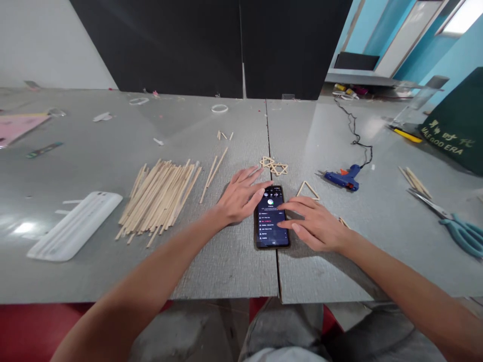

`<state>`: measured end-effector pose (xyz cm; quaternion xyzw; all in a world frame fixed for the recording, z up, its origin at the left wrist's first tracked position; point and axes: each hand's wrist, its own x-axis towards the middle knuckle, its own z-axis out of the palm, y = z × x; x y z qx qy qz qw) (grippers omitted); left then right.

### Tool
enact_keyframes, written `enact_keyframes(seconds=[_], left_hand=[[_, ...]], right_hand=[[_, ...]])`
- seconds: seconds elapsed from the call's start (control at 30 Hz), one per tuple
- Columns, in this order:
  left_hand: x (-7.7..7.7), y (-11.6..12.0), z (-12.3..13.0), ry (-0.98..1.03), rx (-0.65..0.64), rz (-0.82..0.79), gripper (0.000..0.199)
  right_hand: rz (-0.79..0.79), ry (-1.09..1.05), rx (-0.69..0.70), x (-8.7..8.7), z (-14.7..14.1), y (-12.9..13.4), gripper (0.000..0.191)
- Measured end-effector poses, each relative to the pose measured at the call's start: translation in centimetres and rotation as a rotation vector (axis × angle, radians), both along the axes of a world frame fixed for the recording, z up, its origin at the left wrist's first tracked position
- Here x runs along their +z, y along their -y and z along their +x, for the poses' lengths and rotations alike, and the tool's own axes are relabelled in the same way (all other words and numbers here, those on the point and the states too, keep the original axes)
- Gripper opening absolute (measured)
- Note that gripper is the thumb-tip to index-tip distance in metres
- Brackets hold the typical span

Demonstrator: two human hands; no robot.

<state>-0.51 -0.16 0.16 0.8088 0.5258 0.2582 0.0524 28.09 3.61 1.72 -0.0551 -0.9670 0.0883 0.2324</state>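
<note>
A smartphone [272, 229] with a lit dark screen lies face up across the seam of the grey table. My left hand [243, 193] rests at its upper left edge, fingers stretched out over the top corner. From the right, my right hand [315, 221] reaches in with its fingers apart, two of the tips over the screen. Beyond the phone lie two small wooden stick stars [279, 169]. A triangle of sticks [306, 190] sits just past my right hand, partly hidden by it. Neither hand grips anything.
Left of me are a pile of wooden sticks [160, 198] and a white packet [75, 226]. To the right lie a blue glue gun [343, 177] with a black cord, scissors [458, 226] and a yellow utility knife [405, 134]. Black panels [188, 45] stand at the back.
</note>
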Motion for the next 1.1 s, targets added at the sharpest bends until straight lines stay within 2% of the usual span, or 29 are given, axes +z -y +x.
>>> enact_keyframes(seconds=[0.97,1.1], left_hand=[[-0.27,-0.2,-0.21,0.005,-0.059,0.033,0.055],[-0.25,-0.24,-0.21,0.003,-0.069,0.028,0.055]], right_hand=[[0.007,0.022,-0.021,-0.02,0.03,-0.15,0.041],[0.018,-0.024,0.002,0.0,-0.02,-0.14,0.04]])
